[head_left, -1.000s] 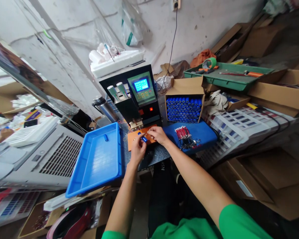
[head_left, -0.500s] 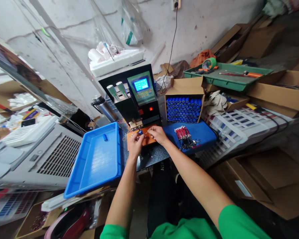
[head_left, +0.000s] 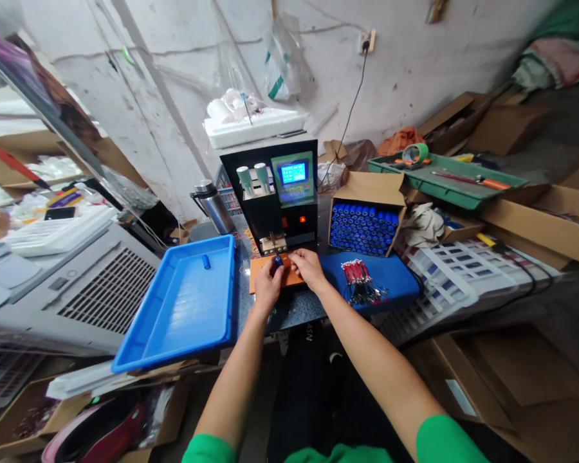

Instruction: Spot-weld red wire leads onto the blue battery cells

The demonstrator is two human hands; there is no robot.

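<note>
My left hand (head_left: 269, 283) is closed around a blue battery cell (head_left: 278, 260), holding it over the orange base plate (head_left: 294, 276) just beneath the electrode tips of a black spot welder (head_left: 274, 241). Close by on the right, my right hand (head_left: 309, 267) has its thumb and fingers pinched together; what they hold, if anything, is too small to name. The welder's screen (head_left: 293, 172) is lit blue. Red and black wire leads (head_left: 359, 280) lie bunched on a blue pad (head_left: 399, 283) to the right of my hands.
A blue tray (head_left: 188, 308) with one battery cell (head_left: 206, 262) stands at the left. Behind the pad, a cardboard box (head_left: 371, 186) holds many blue cells. A steel flask (head_left: 215, 206) is beside the welder. Further right sits a green tray (head_left: 444, 177) with tools.
The camera view has shifted, so the welder and boxes appear further right and lower. Both hands stay at the welder's base, with the cell still in my left hand.
</note>
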